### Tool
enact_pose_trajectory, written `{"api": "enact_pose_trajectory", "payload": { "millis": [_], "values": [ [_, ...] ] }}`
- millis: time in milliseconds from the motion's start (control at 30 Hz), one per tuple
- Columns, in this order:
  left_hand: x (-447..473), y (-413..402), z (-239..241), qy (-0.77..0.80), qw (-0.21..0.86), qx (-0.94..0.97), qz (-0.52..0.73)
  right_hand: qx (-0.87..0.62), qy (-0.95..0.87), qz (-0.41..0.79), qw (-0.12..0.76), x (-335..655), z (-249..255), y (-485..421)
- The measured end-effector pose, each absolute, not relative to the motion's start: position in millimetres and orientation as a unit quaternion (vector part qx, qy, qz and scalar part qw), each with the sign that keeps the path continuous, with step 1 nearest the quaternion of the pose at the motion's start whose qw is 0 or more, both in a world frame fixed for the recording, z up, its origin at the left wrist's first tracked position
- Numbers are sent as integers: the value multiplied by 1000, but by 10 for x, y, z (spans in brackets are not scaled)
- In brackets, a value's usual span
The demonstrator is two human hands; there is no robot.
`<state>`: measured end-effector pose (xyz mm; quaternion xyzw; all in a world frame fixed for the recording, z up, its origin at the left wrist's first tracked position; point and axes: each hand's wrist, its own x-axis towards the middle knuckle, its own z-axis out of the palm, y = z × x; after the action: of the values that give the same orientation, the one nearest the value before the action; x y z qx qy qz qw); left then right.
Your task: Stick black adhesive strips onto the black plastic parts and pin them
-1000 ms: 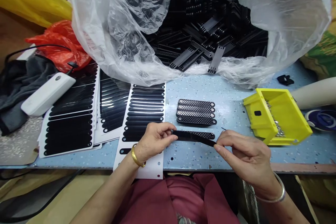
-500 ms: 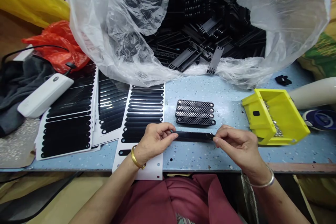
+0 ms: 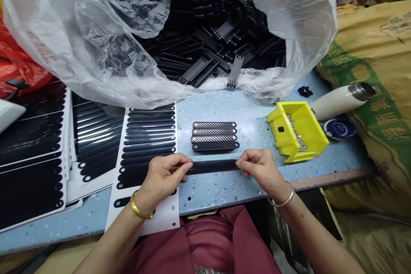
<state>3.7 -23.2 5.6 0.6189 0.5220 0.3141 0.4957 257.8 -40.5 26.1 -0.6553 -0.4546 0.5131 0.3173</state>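
Note:
Between my two hands a narrow black strip (image 3: 213, 165) is held level, just above the table's front part. My left hand (image 3: 167, 170) pinches its left end between thumb and fingers. At the other end, the fingertips of my right hand (image 3: 257, 165) are closed on the strip. Just beyond it lies a row of several black bars (image 3: 214, 136) with a diamond-mesh top and a small bright spot at each end. Beside my left wrist is a white sheet (image 3: 162, 213) bearing several black strips with rounded, holed ends. Whether a second piece lies beneath the held strip I cannot tell.
A big clear plastic bag (image 3: 128, 81) full of loose black bars (image 3: 212, 34) spreads across the back. To the right are a yellow bin (image 3: 311, 132) of small metal parts, a white bottle (image 3: 334, 102) and a blue round object (image 3: 339, 129). More strip sheets (image 3: 28, 171) lie left.
The whole view has shifted to the right, so the bottle and woven sack show more fully. Both hands keep their pinch on the strip, which now looks smoother and flatter at its right end.

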Motion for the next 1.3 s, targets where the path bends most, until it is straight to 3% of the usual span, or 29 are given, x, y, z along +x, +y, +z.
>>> {"api": "enact_pose_trajectory", "payload": {
  "millis": [400,700,1300],
  "values": [
    [26,-235,7,515,498,622,317,-642,-533,437,337,2555,317,-471],
    [26,-246,35,514,486,636,309,-543,-705,265,373,2408,728,-595],
    [9,-280,3,496,451,681,295,-519,-709,285,383,2306,803,-650]
  ]
}}
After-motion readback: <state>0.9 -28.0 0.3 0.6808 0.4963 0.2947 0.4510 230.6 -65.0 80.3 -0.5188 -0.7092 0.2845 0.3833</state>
